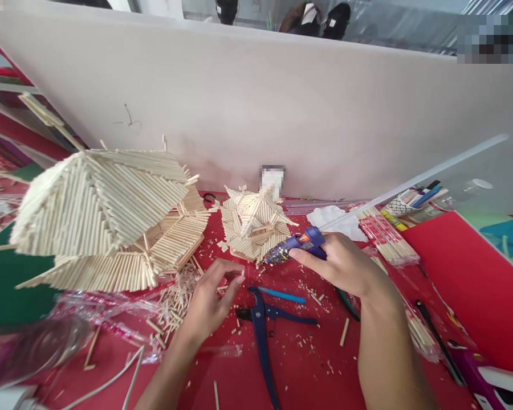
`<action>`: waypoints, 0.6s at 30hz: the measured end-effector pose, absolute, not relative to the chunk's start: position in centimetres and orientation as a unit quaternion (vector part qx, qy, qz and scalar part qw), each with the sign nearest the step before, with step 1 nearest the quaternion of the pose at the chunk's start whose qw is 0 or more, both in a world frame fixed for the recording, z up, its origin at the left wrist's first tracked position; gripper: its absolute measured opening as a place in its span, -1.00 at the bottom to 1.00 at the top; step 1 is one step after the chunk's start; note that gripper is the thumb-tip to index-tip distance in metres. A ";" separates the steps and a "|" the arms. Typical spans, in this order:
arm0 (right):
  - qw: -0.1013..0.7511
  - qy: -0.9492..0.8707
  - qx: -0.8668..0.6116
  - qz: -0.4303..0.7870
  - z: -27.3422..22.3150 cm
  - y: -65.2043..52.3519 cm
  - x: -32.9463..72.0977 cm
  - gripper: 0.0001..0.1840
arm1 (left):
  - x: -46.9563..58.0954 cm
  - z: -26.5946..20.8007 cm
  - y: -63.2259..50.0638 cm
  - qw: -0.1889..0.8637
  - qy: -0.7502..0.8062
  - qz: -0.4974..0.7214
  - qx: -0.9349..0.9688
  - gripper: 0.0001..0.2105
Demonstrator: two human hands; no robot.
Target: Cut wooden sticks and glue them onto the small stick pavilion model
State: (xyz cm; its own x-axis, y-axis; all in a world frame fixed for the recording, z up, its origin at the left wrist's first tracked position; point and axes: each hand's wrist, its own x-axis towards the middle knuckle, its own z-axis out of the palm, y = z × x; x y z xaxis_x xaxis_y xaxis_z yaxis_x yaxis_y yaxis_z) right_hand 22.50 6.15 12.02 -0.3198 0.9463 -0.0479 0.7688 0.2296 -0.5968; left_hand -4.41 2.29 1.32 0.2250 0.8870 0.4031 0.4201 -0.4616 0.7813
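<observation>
My right hand (346, 265) is wrapped round a blue hot glue gun (297, 245) with a long clear glue stick (427, 176) out of its back. The gun's nozzle points down left, near the front edge of a small pagoda-like roof model (254, 225) made of wooden sticks. Just in front of that model, my left hand (216, 293) pinches a short piece of wooden stick (243, 273) between thumb and forefinger. Below the hands lie dark blue cutting pliers (260, 330) with their handles spread, and a light blue pen (282, 295).
A larger stick-built roof model (102, 210) stands at the left. Cut stick offcuts (175, 307) pile beside my left wrist. Packs of sticks (387, 236), a pen holder (404, 204) and a red board (470, 279) are at the right. A white partition (248, 102) rises behind.
</observation>
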 end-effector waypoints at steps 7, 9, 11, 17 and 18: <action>0.163 -0.754 -0.564 0.295 12.1 6.3 22.8 -0.51 | -4.2 1.4 2.5 0.256 0.448 0.447 0.731 -0.91; 0.167 -0.750 -0.563 0.303 12.1 6.4 22.9 -0.51 | -4.0 1.5 2.6 0.249 0.450 0.448 0.731 -0.91; 0.158 -0.752 -0.561 0.310 12.1 6.5 23.0 -0.50 | -3.7 1.8 2.7 0.245 0.451 0.446 0.733 -0.91; 0.139 -0.749 -0.556 0.332 12.0 6.8 23.3 -0.49 | -2.8 2.3 3.0 0.246 0.450 0.443 0.736 -0.91; 0.137 -0.748 -0.555 0.337 12.0 6.8 23.4 -0.48 | -2.8 2.3 3.1 0.245 0.448 0.445 0.736 -0.91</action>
